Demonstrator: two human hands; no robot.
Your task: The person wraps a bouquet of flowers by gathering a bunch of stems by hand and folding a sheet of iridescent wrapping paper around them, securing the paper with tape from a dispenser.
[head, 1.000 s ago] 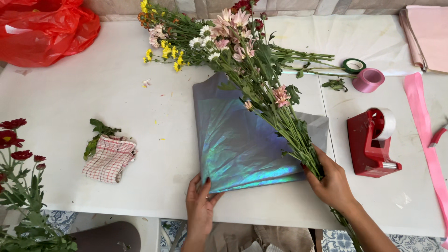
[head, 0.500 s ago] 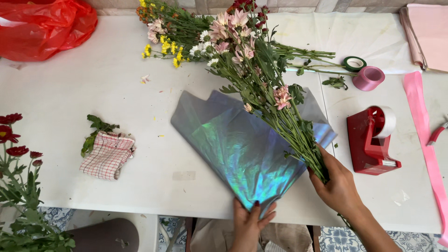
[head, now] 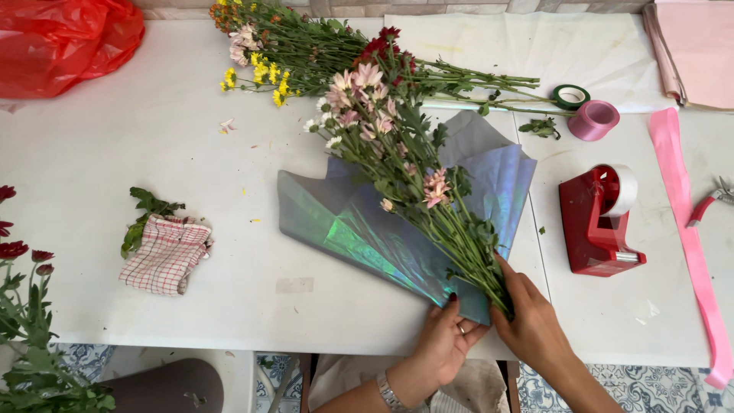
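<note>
1. The right hand (head: 533,325) grips the stems of the flower bunch (head: 413,172) at lower centre.
2. The left hand (head: 446,340) pinches the lower corner of the iridescent wrapping sheet (head: 359,229) under the flowers.
3. A red tape dispenser (head: 600,222) stands at right.

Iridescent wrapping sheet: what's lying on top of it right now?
On the iridescent wrapping sheet lies a bunch of pink and white flowers, stems toward its lower corner. The right hand covers the stem ends; the left hand grips the sheet's bottom edge.

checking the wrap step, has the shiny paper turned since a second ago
Yes. The shiny paper has swung anticlockwise: its upper left corner now reaches out toward the checked cloth, farther from the red tape dispenser.
</note>
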